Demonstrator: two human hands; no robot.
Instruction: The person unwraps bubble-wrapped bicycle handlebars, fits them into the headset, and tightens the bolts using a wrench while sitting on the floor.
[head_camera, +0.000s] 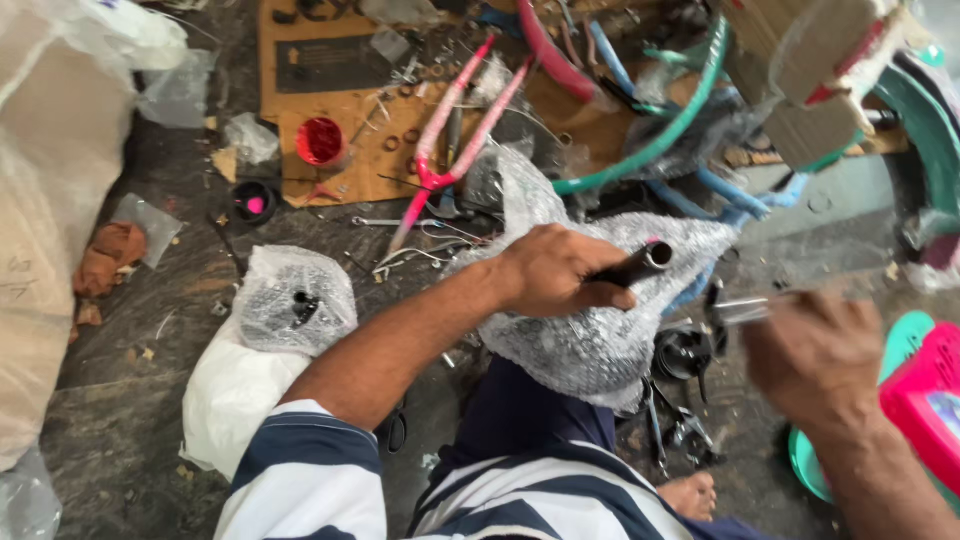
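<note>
My left hand (553, 272) is closed around a dark metal tube (640, 264) whose open end points up and right. The tube rests over a bundle wrapped in bubble wrap (590, 340) on my lap. My right hand (815, 355) is blurred at the right and grips a thin shiny metal part (745, 309) that points left toward the tube's end. The two hands are a short gap apart.
A pink bicycle fork (455, 135) lies on cardboard (350, 150) beside a red lid (320, 140). Green (660, 135) and blue (720, 190) frame tubes lie at the back. A second bubble-wrapped bundle (295, 300) sits left. A pink basket (925, 400) stands right. Tools (670, 420) lie by my foot.
</note>
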